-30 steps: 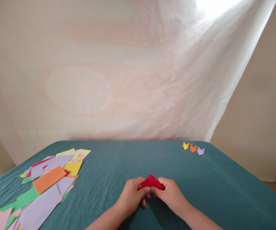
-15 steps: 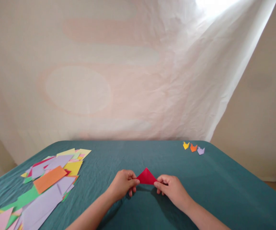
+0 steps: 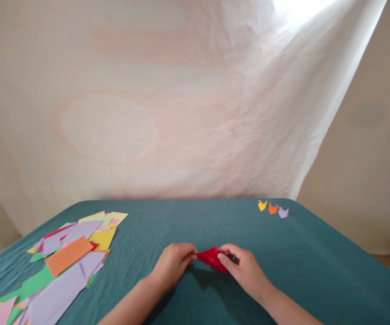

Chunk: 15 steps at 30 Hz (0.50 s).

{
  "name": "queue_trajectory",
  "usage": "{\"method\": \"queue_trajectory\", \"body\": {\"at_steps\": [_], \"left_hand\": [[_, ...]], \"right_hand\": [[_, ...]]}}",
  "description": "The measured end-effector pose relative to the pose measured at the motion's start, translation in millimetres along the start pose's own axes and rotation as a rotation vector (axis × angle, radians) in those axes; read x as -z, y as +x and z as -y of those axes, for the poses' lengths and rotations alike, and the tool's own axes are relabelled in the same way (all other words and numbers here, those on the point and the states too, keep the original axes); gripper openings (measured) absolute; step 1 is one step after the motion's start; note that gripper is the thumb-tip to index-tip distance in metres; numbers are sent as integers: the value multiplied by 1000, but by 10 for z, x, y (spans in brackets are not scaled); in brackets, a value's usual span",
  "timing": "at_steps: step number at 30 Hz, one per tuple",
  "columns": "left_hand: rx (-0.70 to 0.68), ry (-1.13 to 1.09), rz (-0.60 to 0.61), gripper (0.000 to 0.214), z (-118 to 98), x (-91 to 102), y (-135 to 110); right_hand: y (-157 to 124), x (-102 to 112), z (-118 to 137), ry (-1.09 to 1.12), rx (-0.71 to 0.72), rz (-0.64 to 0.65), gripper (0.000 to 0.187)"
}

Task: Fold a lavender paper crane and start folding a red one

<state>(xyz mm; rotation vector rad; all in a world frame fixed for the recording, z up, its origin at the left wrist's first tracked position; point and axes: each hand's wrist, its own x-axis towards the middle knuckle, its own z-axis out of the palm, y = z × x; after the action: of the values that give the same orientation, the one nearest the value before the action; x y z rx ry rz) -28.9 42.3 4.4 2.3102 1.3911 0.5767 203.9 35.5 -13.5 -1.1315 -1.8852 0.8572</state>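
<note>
Between both hands (image 3: 174,263) (image 3: 244,267), red paper (image 3: 211,258)

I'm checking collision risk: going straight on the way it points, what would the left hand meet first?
Likely the red paper, whose left corner the left hand pinches; then perhaps the right hand, though depth is unclear.

Bare hands on show here, the left hand (image 3: 173,264) and the right hand (image 3: 244,268) alike, with smooth, rounded backs and slender fingers (image 3: 188,249), any finer detail too small to read! Behind them each wrist (image 3: 155,281) is bare too and slimmer than the hand, and now the left forearm (image 3: 136,298) and the right forearm (image 3: 285,305), uncovered wherever they show, broadening smoothly down to the bottom edge of the view.
</note>
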Motion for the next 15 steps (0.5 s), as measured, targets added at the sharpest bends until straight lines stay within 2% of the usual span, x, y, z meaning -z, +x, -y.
{"method": "queue_trajectory", "body": {"at_steps": [2, 4, 6, 8, 12, 15], "left_hand": [[-69, 32, -75, 25, -84, -8, -20], [-152, 87, -171, 44, -195, -10, -45], [-247, 148, -160, 53, -324, -11, -74], [-316, 193, -58, 48, -439, -21, -101], [-355, 287, 3, 10, -501, -88, -129], [-348, 314, -7, 17, -419, -149, -139]], "right_hand": [[1, -41, -12, -43, -6, -14, 23], [4, -78, -38, -75, -32, -43, 22], [5, -104, -64, -97, -64, -76, 21], [1, -120, -84, -127, -82, -96, 22], [-16, -131, -113, -254, -128, -94, 19], [-33, -121, -125, -399, -125, -128, 4]]}}
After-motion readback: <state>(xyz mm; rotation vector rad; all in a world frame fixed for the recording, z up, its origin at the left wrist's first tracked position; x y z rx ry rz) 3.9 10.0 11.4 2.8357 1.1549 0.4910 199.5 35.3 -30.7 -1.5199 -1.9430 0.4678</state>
